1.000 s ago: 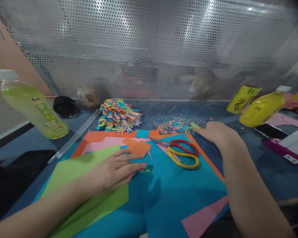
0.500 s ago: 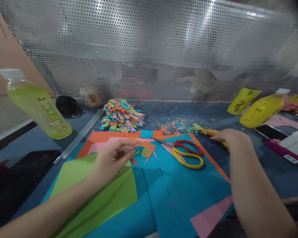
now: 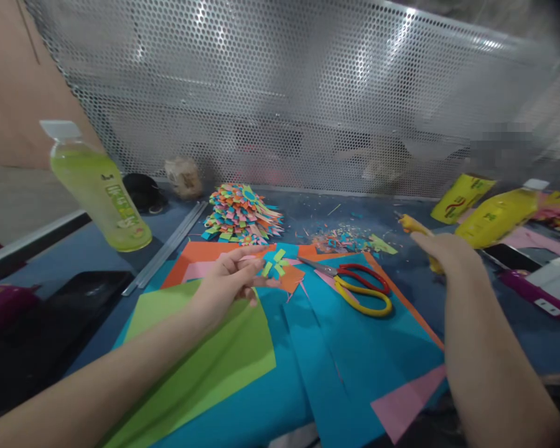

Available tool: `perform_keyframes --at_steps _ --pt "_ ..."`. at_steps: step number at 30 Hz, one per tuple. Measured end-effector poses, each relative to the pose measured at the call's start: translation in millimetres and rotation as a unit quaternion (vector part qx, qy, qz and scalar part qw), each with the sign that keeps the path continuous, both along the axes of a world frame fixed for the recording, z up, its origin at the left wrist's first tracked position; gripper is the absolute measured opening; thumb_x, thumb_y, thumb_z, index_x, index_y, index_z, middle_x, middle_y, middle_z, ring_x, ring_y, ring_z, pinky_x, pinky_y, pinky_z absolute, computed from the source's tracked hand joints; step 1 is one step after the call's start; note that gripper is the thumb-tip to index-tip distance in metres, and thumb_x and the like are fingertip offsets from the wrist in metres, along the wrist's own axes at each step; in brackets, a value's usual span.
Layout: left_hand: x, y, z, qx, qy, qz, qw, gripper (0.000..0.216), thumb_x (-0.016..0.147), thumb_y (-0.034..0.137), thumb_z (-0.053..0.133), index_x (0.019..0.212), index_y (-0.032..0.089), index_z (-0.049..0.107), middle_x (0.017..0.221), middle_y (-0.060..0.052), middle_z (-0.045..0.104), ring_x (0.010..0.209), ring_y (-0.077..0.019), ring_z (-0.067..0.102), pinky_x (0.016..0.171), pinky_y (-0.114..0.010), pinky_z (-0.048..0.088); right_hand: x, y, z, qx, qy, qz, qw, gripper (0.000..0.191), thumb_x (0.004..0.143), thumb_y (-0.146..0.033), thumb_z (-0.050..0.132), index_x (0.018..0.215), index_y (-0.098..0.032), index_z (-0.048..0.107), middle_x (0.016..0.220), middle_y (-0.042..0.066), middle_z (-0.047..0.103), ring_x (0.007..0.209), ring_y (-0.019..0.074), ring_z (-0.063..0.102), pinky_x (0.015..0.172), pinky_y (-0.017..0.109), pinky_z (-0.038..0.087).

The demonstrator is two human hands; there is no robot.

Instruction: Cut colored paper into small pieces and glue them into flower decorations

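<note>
My left hand (image 3: pixel 236 274) holds a small blue and green paper flower (image 3: pixel 275 264) between thumb and fingers, above the coloured sheets. A yellow glue gun (image 3: pixel 417 229) is gripped in my right hand (image 3: pixel 450 252), its nozzle pointing up and away to the left. Scissors (image 3: pixel 361 287) with one red and one yellow handle lie half open on the blue paper (image 3: pixel 364 348). Under my left forearm is a light green sheet (image 3: pixel 224 354). Beyond the flower stands a layered pile of cut paper flowers (image 3: pixel 242 214) in several colours.
Paper scraps (image 3: pixel 345 239) litter the dark table near the metal mesh panel (image 3: pixel 270 93). A green drink bottle (image 3: pixel 100 193) and clear strips (image 3: pixel 168 246) stand or lie at left. Yellow bottles (image 3: pixel 497 218), a phone (image 3: pixel 511 256) and a purple-and-white object (image 3: pixel 536 295) are at right.
My right hand has lifted the glue gun off the table, and its nozzle has swung upward. In my left hand the paper flower has turned to face me more. The view has shifted slightly left.
</note>
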State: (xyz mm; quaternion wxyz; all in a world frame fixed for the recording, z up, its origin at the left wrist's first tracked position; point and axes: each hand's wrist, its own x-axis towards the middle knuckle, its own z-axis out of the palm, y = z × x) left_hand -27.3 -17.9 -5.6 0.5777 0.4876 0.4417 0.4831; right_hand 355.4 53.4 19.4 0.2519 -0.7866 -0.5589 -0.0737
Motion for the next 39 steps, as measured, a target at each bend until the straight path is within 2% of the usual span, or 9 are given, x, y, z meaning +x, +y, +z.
perform_keyframes --at_steps 5,8,10,16,20,24,30,33,39 --pt "-0.2 1.3 -3.2 -0.014 -0.027 -0.012 0.999 0.033 0.074 0.027 0.069 0.105 0.018 0.059 0.068 0.002 0.067 0.061 -0.0181 0.072 0.029 -0.013 0.04 -26.6 -13.3 20.5 -0.004 0.089 -0.043 0.995 0.026 0.089 -0.034 0.057 0.11 -0.017 0.058 0.108 0.006 0.062 0.091 0.0184 0.062 0.076 0.036 0.053" --pt "0.1 2.0 -5.3 -0.019 -0.039 -0.017 0.999 0.033 0.072 0.027 0.071 0.102 0.018 0.061 0.064 0.003 0.065 0.057 -0.0181 0.071 0.026 -0.013 0.035 -63.8 -21.6 30.8 0.041 0.113 0.021 0.993 0.023 0.088 -0.035 0.058 0.099 -0.015 0.059 0.094 0.004 0.063 0.079 0.0155 0.061 0.07 0.034 0.052" --pt "0.9 3.2 -5.8 -0.019 -0.051 -0.019 0.998 0.032 0.07 0.026 0.073 0.099 0.017 0.062 0.064 0.002 0.065 0.06 -0.0186 0.071 0.03 -0.014 0.041 -94.2 -25.3 31.9 0.085 0.133 0.081 0.984 0.025 0.074 -0.033 0.07 0.083 -0.016 0.053 0.078 0.002 0.061 0.069 0.0161 0.058 0.063 0.033 0.049" --pt "2.2 5.4 -4.6 -0.019 -0.079 -0.017 0.997 0.024 0.069 0.028 0.074 0.089 0.017 0.066 0.08 -0.004 0.072 0.076 -0.0189 0.071 0.045 -0.018 0.053 -158.3 -23.6 4.4 0.179 0.192 0.217 0.94 0.036 0.064 -0.031 0.064 0.079 -0.026 0.031 0.071 -0.003 0.053 0.061 0.0155 0.056 0.055 0.03 0.047" --pt "1.1 5.6 -6.8 -0.036 -0.053 -0.027 0.998 0.02 0.073 0.03 0.071 0.087 0.015 0.069 0.088 -0.008 0.074 0.083 -0.0186 0.07 0.055 -0.021 0.057 -156.9 -22.4 -14.7 0.201 0.221 0.261 0.918 0.038 0.063 -0.032 0.063 0.081 -0.027 0.029 0.07 -0.004 0.05 0.049 0.0137 0.053 0.047 0.031 0.045" --pt "1.1 5.9 -11.5 -0.04 0.011 -0.047 0.998 0.028 0.062 0.018 0.078 0.089 0.014 0.071 0.086 -0.007 0.075 0.077 -0.0187 0.071 0.061 -0.024 0.059 -149.7 -22.3 -24.2 0.198 0.23 0.296 0.906 0.04 0.063 -0.032 0.066 0.083 -0.027 0.031 0.074 -0.002 0.052 0.045 0.013 0.05 0.042 0.031 0.044" --pt "-0.2 2.5 -9.1 0.017 0.135 -0.046 0.99 0.029 0.067 0.016 0.072 0.095 0.016 0.069 0.095 -0.005 0.071 0.085 -0.0193 0.07 0.062 -0.023 0.058 -153.2 -22.3 -37.5 0.179 0.232 0.333 0.896 0.043 0.063 -0.032 0.071 0.085 -0.028 0.035 0.08 0.001 0.053 0.055 0.0175 0.058 0.045 0.033 0.047" --pt "-3.4 3.2 -7.2 0.031 0.2 -0.043 0.978 0.025 0.07 0.014 0.067 0.094 0.014 0.066 0.082 -0.003 0.069 0.076 -0.0183 0.071 0.055 -0.022 0.056 -153.4 -25.6 -37.6 0.179 0.237 0.339 0.892 0.042 0.064 -0.031 0.071 0.085 -0.028 0.034 0.08 0.001 0.053 0.058 0.0187 0.059 0.047 0.033 0.048" --pt "-12.4 8.2 -5.0 0.029 0.207 -0.036 0.977 0.024 0.067 0.014 0.069 0.09 0.014 0.065 0.073 -0.001 0.067 0.054 -0.013 0.064 0.044 -0.022 0.052 -155.7 -31.2 -34.5 0.17 0.261 0.342 0.887 0.041 0.064 -0.028 0.072 0.087 -0.027 0.038 0.084 0.002 0.057 0.072 0.0216 0.064 0.058 0.035 0.053"
